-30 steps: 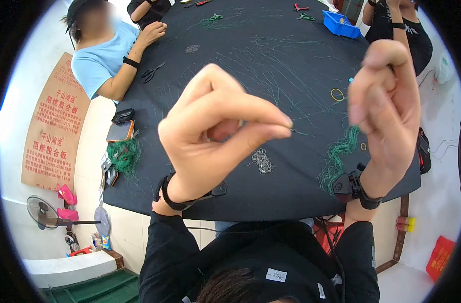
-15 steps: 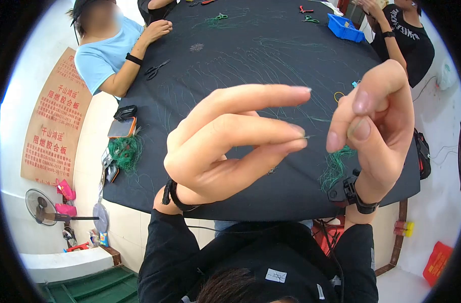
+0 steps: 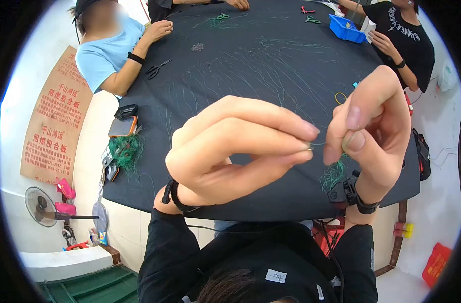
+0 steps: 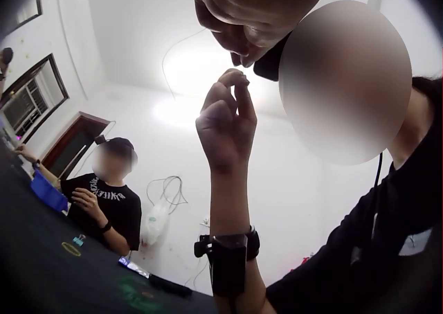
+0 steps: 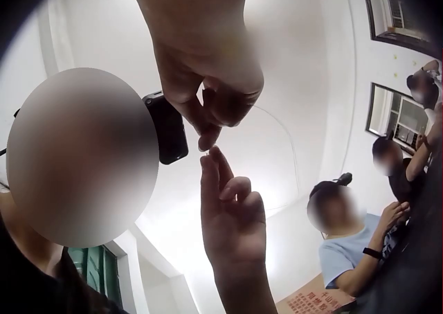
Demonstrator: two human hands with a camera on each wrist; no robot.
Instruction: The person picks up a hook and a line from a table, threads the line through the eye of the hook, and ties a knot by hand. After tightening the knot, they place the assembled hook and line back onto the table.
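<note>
Green tangle: this heap of thread (image 3: 125, 153) lies on the dark surface (image 3: 286, 200), well left of the small metal piece (image 3: 310, 149); an orange-edged case (image 3: 122, 127) is left of that piece too.
Black scissors: the pair (image 3: 158, 69) lies well left of the metal piece and farther from the wearer.
Left hand: the person's left hand (image 3: 207, 146) pinches the metal piece at the tips of thumb and index finger, its grip closed down to a narrow pinch. The middle finger, raised half a second ago, has come down beside the index.
Metal piece: it shows as a glint at the left fingertips, above the surface; its full shape is too small to tell.
Strand: a thin strand (image 3: 318, 145) runs right from beside the metal piece to the other hand. The gap has narrowed since half a second ago, which seems to bring both ends of the fine work together.
Right hand: the right hand (image 3: 376, 123) is just right of the metal piece, fingers curled, its grip apparently pinching the strand between thumb and fingers.
Blue tray: it (image 3: 345, 29) stands right of the metal piece, far across the surface.
</note>
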